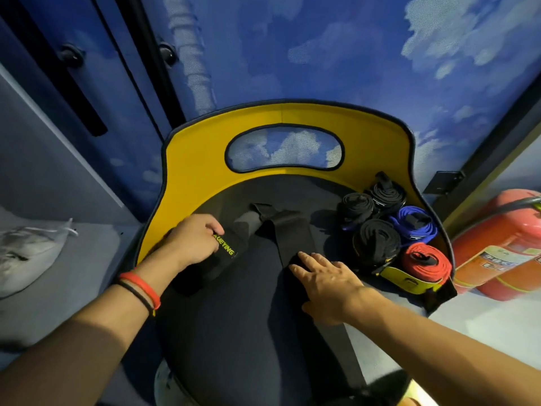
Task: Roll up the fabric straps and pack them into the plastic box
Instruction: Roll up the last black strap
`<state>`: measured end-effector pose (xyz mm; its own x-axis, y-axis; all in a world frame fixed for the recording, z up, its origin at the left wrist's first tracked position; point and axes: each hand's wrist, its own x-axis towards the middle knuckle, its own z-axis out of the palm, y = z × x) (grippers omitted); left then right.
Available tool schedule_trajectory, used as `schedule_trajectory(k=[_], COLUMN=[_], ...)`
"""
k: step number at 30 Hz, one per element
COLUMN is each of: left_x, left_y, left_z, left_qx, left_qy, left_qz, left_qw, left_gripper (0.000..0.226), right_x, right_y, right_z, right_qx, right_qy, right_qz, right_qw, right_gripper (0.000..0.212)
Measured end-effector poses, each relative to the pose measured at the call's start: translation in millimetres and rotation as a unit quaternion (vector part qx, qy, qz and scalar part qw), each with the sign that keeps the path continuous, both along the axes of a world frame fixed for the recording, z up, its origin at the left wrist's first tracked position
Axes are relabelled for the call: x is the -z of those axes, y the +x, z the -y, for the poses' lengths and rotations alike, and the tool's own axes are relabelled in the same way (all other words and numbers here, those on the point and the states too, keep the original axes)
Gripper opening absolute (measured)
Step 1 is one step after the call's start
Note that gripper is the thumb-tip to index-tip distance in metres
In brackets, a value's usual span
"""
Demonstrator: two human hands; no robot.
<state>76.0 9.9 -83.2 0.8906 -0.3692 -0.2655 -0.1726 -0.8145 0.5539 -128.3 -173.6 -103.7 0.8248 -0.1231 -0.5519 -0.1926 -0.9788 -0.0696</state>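
Observation:
A long black fabric strap (292,230) lies unrolled across the dark seat of a yellow-backed chair (205,148). My left hand (193,241) grips its padded end with yellow-green lettering (227,249). My right hand (325,279) presses flat on the strap's other run, fingers straight. At the seat's right side sit several rolled straps: three black ones (376,244), a blue one (415,225) and a red one (426,260). No plastic box is in view.
A yellow and black pad (409,282) lies under the red roll. Two red fire extinguishers (497,250) stand on the floor to the right. A white bag (26,253) lies at left. A blue cloud-print wall rises behind the chair.

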Motion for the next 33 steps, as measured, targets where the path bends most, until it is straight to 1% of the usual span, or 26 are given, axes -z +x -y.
schedule_trajectory(k=[2,4,6,7,8,9,11,14,17,19,21,23,25,27,29,30,32,33], left_x=[-11.6,-17.8,-19.0,-20.3,-22.4,-24.7,-32.0,-50.8,-66.5,-73.3,-79.1,-83.3,-84.3,-80.6,-73.3,-69.8,-66.8,-65.6], left_y=[0.1,-3.0,-8.1,-11.7,-15.0,-17.7,-22.4,-28.7,-28.3,-25.5,-18.4,-9.3,-5.3,-9.1,-16.3,-19.7,-26.6,-29.1], left_z=[-5.4,-11.0,-14.2,-14.7,-14.4,-13.6,-12.9,-13.8,-18.3,-21.5,-27.4,-36.0,-41.9,-41.2,-34.9,-31.1,-24.0,-20.6], left_qx=[-0.04,-0.055,-0.048,-0.041,-0.034,-0.023,0.01,0.05,0.044,0.002,-0.067,-0.102,-0.102,-0.076,-0.048,-0.037,-0.018,-0.011], left_qy=[-0.061,-0.09,-0.094,-0.1,-0.106,-0.11,-0.111,-0.096,-0.116,-0.168,-0.24,-0.296,-0.319,-0.312,-0.302,-0.299,-0.295,-0.292], left_qz=[-0.029,-0.104,-0.165,-0.19,-0.211,-0.227,-0.244,-0.218,-0.186,-0.164,-0.127,-0.108,-0.115,-0.127,-0.142,-0.148,-0.157,-0.156], left_qw=[0.997,0.989,0.981,0.976,0.971,0.967,0.963,0.97,0.975,0.972,0.96,0.943,0.935,0.938,0.941,0.942,0.942,0.944], left_gripper=[0.04,0.047,0.058,0.065,0.071,0.074,0.074,0.065,0.059,0.047,0.033,0.03,0.031,0.031,0.032,0.033,0.034,0.033], right_x=[-0.3,-1.7,-5.3,-5.2,-5.0,-4.5,-2.8,-0.1,3.1,7.4,10.7,13.3,11.6,6.2,0.0,-1.6,-0.2,2.0], right_y=[3.8,10.1,18.3,21.5,23.8,24.8,24.8,25.0,26.4,27.4,29.4,29.7,30.2,32.4,36.4,38.8,43.8,47.0], right_z=[-1.3,-4.6,-9.5,-11.5,-12.9,-13.6,-13.7,-11.4,-8.8,-5.0,-2.6,-4.3,-7.7,-10.1,-11.2,-11.9,-15.5,-17.9], right_qx=[0.01,0.044,0.117,0.146,0.153,0.144,0.125,0.128,0.119,0.118,0.123,0.126,0.126,0.136,0.152,0.158,0.15,0.135], right_qy=[-0.002,0.019,0.109,0.156,0.183,0.189,0.18,0.161,0.125,0.088,0.058,0.042,0.033,0.023,0.006,-0.005,-0.016,-0.014], right_qz=[0.025,0.087,0.147,0.167,0.176,0.174,0.16,0.145,0.105,0.074,0.042,0.022,0.017,0.038,0.096,0.127,0.187,0.208], right_qw=[1.0,0.995,0.976,0.963,0.955,0.956,0.963,0.968,0.979,0.986,0.99,0.991,0.991,0.99,0.984,0.979,0.971,0.969], right_gripper=[0.08,0.068,0.059,0.061,0.067,0.076,0.089,0.095,0.094,0.093,0.091,0.092,0.092,0.084,0.067,0.061,0.058,0.061])
